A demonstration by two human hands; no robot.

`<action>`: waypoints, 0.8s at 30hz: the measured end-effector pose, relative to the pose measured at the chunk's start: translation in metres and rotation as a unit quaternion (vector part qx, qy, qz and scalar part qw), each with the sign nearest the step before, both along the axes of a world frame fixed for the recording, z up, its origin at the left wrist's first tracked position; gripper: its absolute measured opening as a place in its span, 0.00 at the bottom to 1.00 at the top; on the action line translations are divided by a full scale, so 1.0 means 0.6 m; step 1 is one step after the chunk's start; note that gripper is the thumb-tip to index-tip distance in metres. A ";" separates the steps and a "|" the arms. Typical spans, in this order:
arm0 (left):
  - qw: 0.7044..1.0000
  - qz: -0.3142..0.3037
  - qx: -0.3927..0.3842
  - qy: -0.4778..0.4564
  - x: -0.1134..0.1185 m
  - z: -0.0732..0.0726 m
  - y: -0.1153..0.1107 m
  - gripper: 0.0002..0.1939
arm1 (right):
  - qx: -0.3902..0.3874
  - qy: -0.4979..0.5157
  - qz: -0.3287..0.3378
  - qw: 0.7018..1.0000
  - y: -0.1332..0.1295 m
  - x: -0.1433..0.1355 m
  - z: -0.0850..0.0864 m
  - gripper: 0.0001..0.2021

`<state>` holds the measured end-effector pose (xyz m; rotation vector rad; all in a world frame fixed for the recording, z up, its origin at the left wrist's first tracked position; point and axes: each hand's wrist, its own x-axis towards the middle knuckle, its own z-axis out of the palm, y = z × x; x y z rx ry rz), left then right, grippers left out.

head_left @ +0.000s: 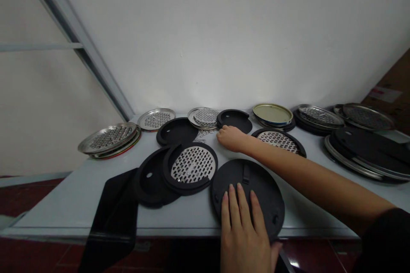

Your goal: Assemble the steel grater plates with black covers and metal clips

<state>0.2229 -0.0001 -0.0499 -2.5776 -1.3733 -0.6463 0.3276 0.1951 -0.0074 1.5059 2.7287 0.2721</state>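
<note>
Fingers (234,207) of the left hand (245,239) are laid extended on a black disc (263,179) at the near table edge; small metal pieces (201,133) are seen just left of the nearer, curled right hand (231,137), its grip hidden.

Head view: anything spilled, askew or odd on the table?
Two things. Small loose bits lie scattered just left of the right hand; spilled or laid out, I can't tell. The front grater overlaps the black disc on its left instead of lying apart. No obvious damage.
</note>
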 end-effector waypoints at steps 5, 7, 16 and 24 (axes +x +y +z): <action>0.987 -0.029 -0.107 -0.115 -0.048 0.074 0.075 0.23 | -0.091 0.246 -0.022 0.965 -0.052 0.041 0.035 0.11; 0.968 0.020 -0.153 -0.200 -0.053 0.110 0.120 0.17 | -0.218 0.424 -0.005 0.879 -0.085 0.055 0.048 0.07; 0.750 -0.178 -0.537 -0.343 -0.008 0.140 0.214 0.09 | -0.284 0.635 0.003 0.718 -0.167 0.089 0.043 0.09; 0.714 -0.174 -0.595 -0.326 0.001 0.129 0.207 0.04 | -0.293 0.657 -0.028 0.694 -0.175 0.102 0.029 0.11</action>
